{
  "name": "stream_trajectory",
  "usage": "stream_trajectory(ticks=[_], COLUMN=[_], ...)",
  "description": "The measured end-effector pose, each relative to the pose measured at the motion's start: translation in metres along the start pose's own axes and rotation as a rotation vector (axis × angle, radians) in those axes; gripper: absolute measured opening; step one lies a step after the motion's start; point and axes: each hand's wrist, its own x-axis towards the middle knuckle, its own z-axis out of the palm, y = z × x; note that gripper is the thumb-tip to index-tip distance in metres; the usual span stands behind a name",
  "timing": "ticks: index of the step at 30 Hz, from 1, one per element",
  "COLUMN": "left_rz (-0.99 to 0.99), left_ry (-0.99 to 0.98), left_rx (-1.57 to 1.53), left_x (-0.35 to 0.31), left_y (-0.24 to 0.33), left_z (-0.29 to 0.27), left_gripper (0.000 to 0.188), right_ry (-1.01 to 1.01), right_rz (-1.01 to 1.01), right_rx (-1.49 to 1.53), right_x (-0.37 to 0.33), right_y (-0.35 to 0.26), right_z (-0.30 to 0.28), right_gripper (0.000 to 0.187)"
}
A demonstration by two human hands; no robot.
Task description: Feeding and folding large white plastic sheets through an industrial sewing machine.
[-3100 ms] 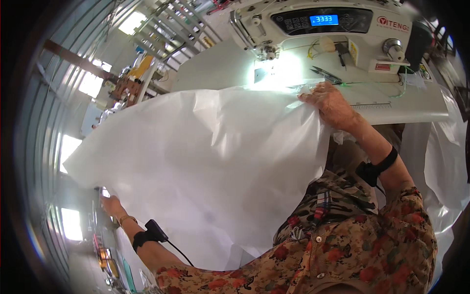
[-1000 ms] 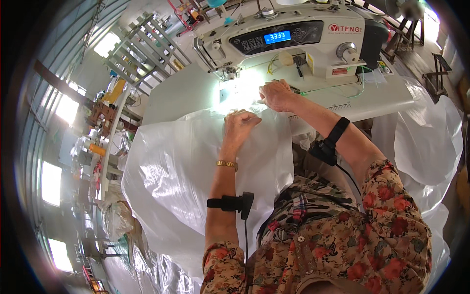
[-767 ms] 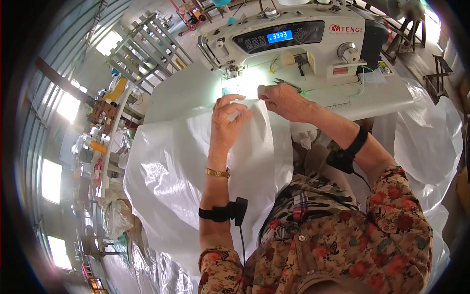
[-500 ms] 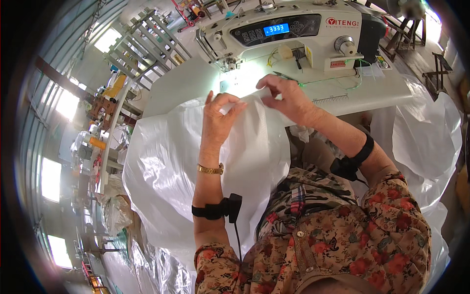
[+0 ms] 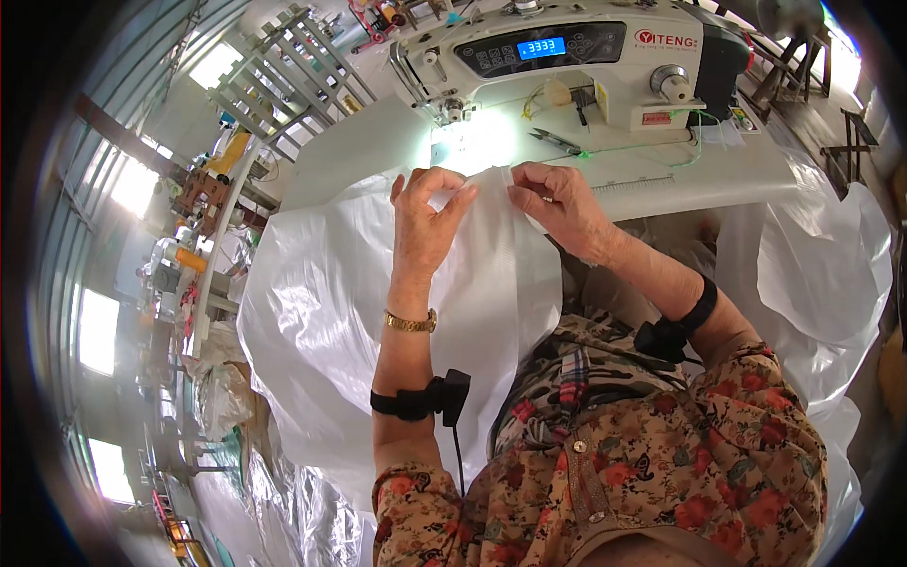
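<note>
A large sheet of shiny white woven plastic point(image 5: 378, 312) hangs over the near edge of the sewing table and down beside my lap. My left hand point(image 5: 425, 213) pinches its upper edge between thumb and fingers. Just to the right, my right hand point(image 5: 564, 205) pinches the same edge, close to a folded strip. Both hands are a little in front of the brightly lit needle area of a white sewing machine point(image 5: 557, 80). A pair of thread snips point(image 5: 556, 142) lies on the table beyond my right hand.
Green thread point(image 5: 652, 149) crosses the table near a printed ruler scale point(image 5: 635, 184). More white plastic sheeting point(image 5: 817, 274) hangs at the right. A metal rack point(image 5: 283, 80) and a cluttered bench point(image 5: 213, 246) stand on the left. Crumpled clear plastic point(image 5: 225, 406) lies below the bench.
My right hand has come down and closed on the sheet's edge; before, its fingers were looser and higher. The snips, earlier mostly hidden behind that hand, now show fully.
</note>
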Motion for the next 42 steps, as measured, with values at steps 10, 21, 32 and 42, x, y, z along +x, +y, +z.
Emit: stream_trajectory(ticks=[10,21,32,42], left_rz=[-0.019,0.048,-0.113,0.073], left_ry=[0.053,0.058,-0.237,-0.393], left_rx=[0.015,-0.009,-0.519,-0.263], left_x=[-0.004,0.000,0.028,0.040], left_y=[0.004,-0.001,0.038,0.062], left_z=[0.000,-0.016,-0.077,-0.074], left_gripper=[0.013,0.014,0.027,0.023], right_ry=[0.058,0.166,0.160,0.096], right_rz=[-0.295,-0.297,-0.213,-0.131], right_rx=[-0.525,-0.386,0.098,0.273], right_x=[0.006,0.009,0.004,-0.012], right_y=[-0.011,-0.014,-0.040,-0.039], right_z=[0.012,0.021,0.027,0.037], right_gripper=[0.030,0.026,0.040,0.036])
